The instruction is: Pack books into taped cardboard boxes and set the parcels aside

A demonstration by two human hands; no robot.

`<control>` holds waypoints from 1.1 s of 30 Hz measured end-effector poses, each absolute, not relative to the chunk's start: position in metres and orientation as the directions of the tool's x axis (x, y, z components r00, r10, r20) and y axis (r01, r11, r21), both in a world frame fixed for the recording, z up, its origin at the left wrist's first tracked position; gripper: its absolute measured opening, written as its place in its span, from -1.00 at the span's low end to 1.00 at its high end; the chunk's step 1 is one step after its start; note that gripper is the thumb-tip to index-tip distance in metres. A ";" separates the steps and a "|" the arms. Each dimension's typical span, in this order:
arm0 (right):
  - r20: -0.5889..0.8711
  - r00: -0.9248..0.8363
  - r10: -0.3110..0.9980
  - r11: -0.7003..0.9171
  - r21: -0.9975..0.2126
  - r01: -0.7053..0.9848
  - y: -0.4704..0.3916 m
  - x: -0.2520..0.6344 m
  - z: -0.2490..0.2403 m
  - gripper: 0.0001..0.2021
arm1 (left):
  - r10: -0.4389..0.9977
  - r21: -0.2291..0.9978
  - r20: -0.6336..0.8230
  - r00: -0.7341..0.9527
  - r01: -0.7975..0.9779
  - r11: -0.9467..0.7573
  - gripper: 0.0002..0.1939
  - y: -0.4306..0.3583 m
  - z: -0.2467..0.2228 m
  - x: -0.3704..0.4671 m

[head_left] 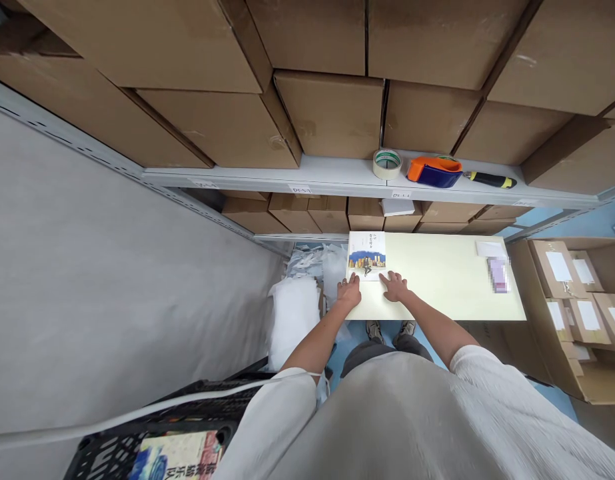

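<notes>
A book point(367, 250) lies flat at the left end of the pale table. Its white cover shows dark lettering and a drawn blue and yellow city skyline with a dark figure. My left hand point(350, 291) rests at the near left corner of the book, fingers stretched forward onto its edge. At the near right corner is my right hand point(396, 287), its fingers spread and the ones closest to the book touching its edge. Neither hand is wrapped round the book.
Cartons point(332, 113) fill the shelf above the table point(437, 280). On that shelf lie a tape roll point(387, 164), an orange and blue tape dispenser point(434, 171) and a black-yellow cutter point(492, 180). White packing sheets point(294, 320) stand left; an open carton point(542, 313) stands right; a black crate point(107, 453) is lower left.
</notes>
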State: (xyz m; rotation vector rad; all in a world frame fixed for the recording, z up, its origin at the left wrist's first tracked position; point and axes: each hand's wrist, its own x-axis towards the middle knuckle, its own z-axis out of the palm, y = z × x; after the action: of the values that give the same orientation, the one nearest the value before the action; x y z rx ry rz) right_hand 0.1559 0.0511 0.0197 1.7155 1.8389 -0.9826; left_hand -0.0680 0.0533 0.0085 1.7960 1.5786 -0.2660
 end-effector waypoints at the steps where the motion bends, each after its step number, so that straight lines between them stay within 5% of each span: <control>1: -0.722 -0.146 0.676 -0.033 -0.227 0.973 0.051 0.158 0.022 -0.07 | 0.778 0.370 -0.584 0.231 0.929 0.001 -0.19 0.054 0.010 -0.068; 6: -0.553 -0.120 0.825 -0.102 -0.354 0.929 0.046 0.194 0.046 -0.26 | 0.801 0.430 -0.514 0.306 0.900 -0.068 -0.29 0.060 0.025 -0.062; 11: -0.138 0.036 0.990 -0.090 -0.406 0.909 0.062 0.282 0.099 -0.44 | 0.845 0.634 -0.333 0.419 0.763 -0.128 -0.36 0.069 0.042 -0.042; 17: 0.367 0.222 0.903 -0.065 -0.394 0.917 0.117 0.393 0.193 -0.55 | 0.867 0.748 -0.144 0.478 0.626 -0.221 -0.46 0.079 0.063 0.001; 24: 0.360 0.125 0.924 -0.026 -0.267 0.963 0.191 0.454 0.270 -0.55 | 0.868 0.785 -0.076 0.491 0.566 -0.251 -0.53 0.072 0.082 0.064; 33: 0.219 0.003 0.976 0.048 -0.227 0.973 0.236 0.495 0.264 -0.57 | 0.899 0.770 -0.115 0.423 0.609 -0.188 -0.54 0.041 0.068 0.131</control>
State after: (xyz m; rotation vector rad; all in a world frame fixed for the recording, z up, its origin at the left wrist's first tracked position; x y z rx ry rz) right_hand 0.4945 0.2364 0.2640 2.4198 2.4759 -0.0169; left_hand 0.1311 0.0407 0.0678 1.9017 1.2812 0.4722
